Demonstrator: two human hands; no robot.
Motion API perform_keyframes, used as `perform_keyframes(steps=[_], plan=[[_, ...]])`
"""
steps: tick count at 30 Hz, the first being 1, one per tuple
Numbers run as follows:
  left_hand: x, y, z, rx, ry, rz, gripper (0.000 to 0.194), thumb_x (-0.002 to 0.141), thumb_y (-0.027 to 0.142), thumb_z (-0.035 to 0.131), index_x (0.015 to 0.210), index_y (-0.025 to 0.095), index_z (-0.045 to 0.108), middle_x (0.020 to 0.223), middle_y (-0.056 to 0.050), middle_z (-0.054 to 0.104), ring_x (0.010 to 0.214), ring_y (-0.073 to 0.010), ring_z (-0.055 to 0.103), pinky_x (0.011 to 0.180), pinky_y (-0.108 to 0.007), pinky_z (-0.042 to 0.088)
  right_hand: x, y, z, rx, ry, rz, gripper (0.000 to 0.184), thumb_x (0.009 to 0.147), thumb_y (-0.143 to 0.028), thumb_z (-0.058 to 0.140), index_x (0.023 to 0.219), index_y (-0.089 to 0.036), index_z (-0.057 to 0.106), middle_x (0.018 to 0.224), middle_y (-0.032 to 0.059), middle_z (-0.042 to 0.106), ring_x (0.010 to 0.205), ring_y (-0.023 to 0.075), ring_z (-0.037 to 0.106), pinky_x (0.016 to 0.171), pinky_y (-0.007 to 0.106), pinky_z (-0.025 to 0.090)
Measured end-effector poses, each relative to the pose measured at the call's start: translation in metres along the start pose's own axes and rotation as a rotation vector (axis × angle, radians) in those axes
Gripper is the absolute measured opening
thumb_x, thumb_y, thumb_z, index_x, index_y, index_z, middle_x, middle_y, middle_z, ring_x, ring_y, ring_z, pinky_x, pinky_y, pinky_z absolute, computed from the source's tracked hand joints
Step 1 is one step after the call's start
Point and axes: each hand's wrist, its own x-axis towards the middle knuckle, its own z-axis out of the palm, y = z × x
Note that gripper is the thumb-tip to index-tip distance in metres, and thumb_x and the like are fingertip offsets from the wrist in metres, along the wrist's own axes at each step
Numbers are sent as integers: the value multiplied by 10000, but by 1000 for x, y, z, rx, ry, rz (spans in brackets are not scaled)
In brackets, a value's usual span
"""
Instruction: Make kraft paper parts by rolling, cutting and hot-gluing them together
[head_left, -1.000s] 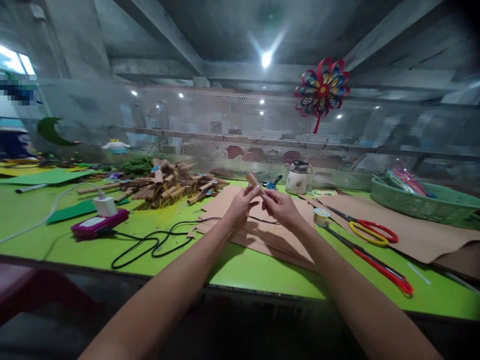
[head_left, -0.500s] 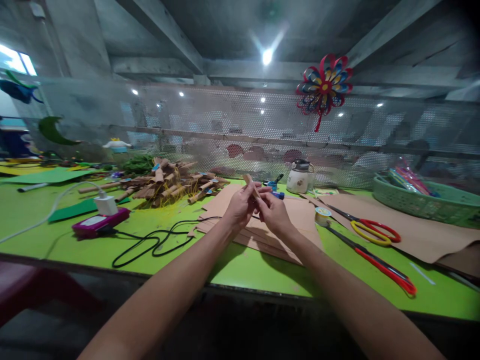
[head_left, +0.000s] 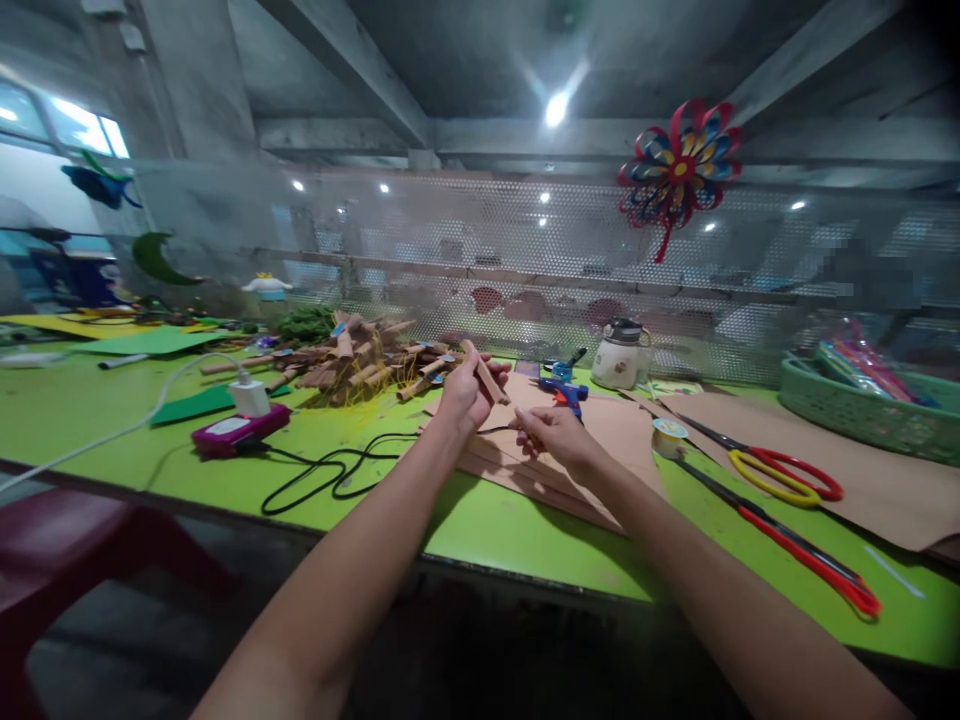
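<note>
My left hand (head_left: 466,395) is closed around a small brown paper tube (head_left: 486,374), which it holds tilted above the table. Just to the right, my right hand (head_left: 551,432) has its fingertips pinched together near the tube's lower end, apart from it; whatever is between them is too small to make out. Below both hands lie brown paper sheets (head_left: 525,472). Behind the right hand is a blue glue gun (head_left: 568,392).
Left are a pile of brown paper rolls (head_left: 367,365) with yellow strings, a purple power strip (head_left: 238,430) and a looping black cord (head_left: 300,480). Right are a thread spool (head_left: 667,437), scissors (head_left: 780,472), a red-handled tool (head_left: 810,565) and a green basket (head_left: 862,405). A jug (head_left: 617,358) stands behind.
My hands have moved apart; the right has left the tube and gone slightly down and right. The tube remains in my left hand. The view has turned a little left, uncovering the glue gun.
</note>
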Motion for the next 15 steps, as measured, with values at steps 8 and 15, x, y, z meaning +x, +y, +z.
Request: perform_keyframes(steps=[8, 15], plan=[[7, 16, -9, -60, 12, -1, 275, 937, 285, 362, 732, 138, 472, 516, -3, 483, 469, -93, 510, 444, -157, 360, -6, -16, -23, -171, 57, -59, 426, 676, -520, 648, 652, -96, 682, 449, -26, 458, 464, 76, 381, 475, 228, 309], [6, 10, -4, -70, -37, 58, 283, 940, 268, 354, 701, 155, 457, 482, 8, 457, 464, -103, 506, 455, -169, 365, -7, -26, -34, -150, 190, -161, 354, 672, -448, 681, 793, -117, 711, 639, 40, 609, 526, 99, 471, 476, 234, 362]])
